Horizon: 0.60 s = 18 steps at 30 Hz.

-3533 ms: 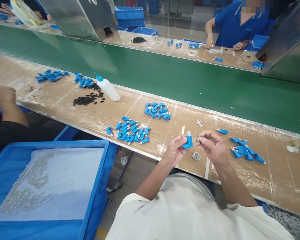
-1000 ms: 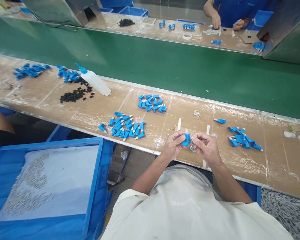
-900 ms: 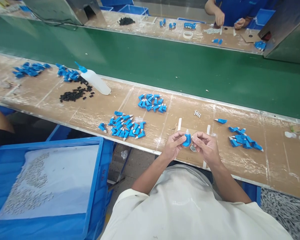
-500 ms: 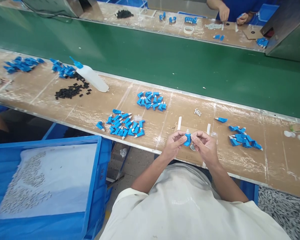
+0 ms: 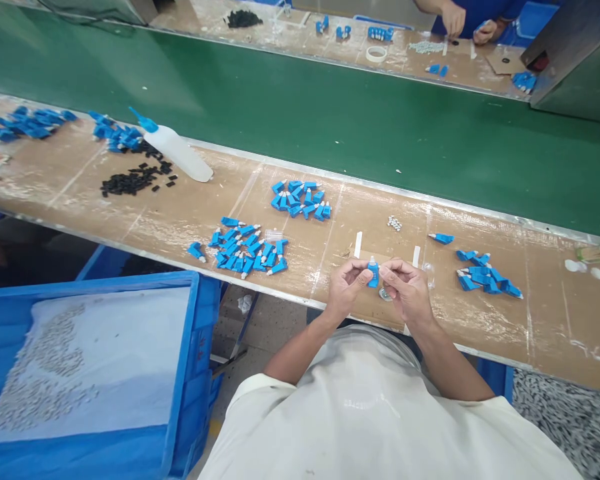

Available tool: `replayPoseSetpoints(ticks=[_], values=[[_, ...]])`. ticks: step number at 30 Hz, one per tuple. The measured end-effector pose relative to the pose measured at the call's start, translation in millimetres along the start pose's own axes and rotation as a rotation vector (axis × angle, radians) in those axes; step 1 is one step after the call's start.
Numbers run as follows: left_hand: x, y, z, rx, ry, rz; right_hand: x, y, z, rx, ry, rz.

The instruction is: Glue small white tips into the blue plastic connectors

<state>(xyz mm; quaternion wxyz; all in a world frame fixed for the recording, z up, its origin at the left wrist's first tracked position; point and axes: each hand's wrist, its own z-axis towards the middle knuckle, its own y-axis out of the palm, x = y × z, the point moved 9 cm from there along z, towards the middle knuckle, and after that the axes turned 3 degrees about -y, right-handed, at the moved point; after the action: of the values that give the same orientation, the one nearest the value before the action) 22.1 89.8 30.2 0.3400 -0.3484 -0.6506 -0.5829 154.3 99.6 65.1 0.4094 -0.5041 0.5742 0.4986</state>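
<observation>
Between my hands, over the near edge of the bench, is a small blue plastic part (image 5: pixel 373 275) with a whitish tip pointing away from me. My left hand (image 5: pixel 346 287) pinches it from the left. The fingers of my right hand (image 5: pixel 409 290) are closed at its right edge; whatever they pinch is too small or hidden to make out. Just below sits a round shiny object (image 5: pixel 384 295), partly covered by the right hand. Beyond the hands lies a little heap of small whitish pieces (image 5: pixel 394 223). Similar blue parts (image 5: pixel 483 275) are scattered to the right.
Two clusters of blue parts (image 5: pixel 250 248) lie to the left. Farther left are black pieces (image 5: pixel 130 180) and a white squeeze bottle (image 5: pixel 180 155) on its side. A blue crate (image 5: pixel 195 333) stands at lower left. Across the green belt (image 5: pixel 280 113), another person's hands (image 5: pixel 453 19) work.
The blue part has turned slightly more upright in my fingers. Both hands stay close together around it. The view has shifted slightly.
</observation>
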Motion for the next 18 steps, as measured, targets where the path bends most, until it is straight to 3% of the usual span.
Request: replayPoseSetpoints(ticks=[7, 13, 18], values=[[-4.8, 3.2, 2.7, -0.071, -0.044, -0.005, 21.0, 3.2, 4.4, -0.113, 0.288, 0.235], [-1.8, 10.0, 3.3, -0.142, -0.039, 0.015, 31.1, -0.8, 1.3, -0.114, 0.36, 0.276], [9.1, 12.6, 2.8, -0.16, -0.032, 0.046, 30.4, -3.6, -0.9, -0.094, 0.328, 0.257]])
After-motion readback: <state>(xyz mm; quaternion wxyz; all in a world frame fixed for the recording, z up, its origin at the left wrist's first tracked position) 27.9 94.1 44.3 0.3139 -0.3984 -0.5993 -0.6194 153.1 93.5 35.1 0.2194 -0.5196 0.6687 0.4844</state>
